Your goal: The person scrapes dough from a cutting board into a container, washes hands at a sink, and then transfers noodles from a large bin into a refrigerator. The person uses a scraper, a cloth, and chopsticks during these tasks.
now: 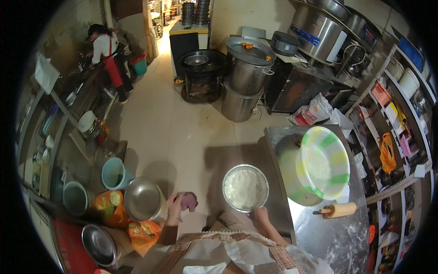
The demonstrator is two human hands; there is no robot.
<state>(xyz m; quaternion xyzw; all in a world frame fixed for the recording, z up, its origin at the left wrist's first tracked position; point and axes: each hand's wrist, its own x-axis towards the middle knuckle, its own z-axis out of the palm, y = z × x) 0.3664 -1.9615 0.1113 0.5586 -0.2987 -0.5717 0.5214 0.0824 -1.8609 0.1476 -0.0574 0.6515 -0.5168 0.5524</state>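
Observation:
My right hand [259, 216] grips the near rim of a round metal bowl [224, 191] and carries it beside the work table. White flour [244, 186], or a similar powder, fills much of the bowl. In my left hand [174, 205] is a crumpled purple cloth [189, 201], held out over the floor. To the right, a large plastic basin [323, 164] with green, yellow and white patches stands tilted on the metal table [321, 229]. A wooden rolling pin [340, 210] lies near it, and white powder is smeared over the table's near part.
On my left stand a steel pot [142, 198], a blue bucket [113, 174] and orange bags of vegetables [111, 205]. Stacked steel pots [241, 99] and a black round stove [202, 65] are ahead. Shelving [376, 195] lines the right. A person [109, 58] in a red apron works at far left.

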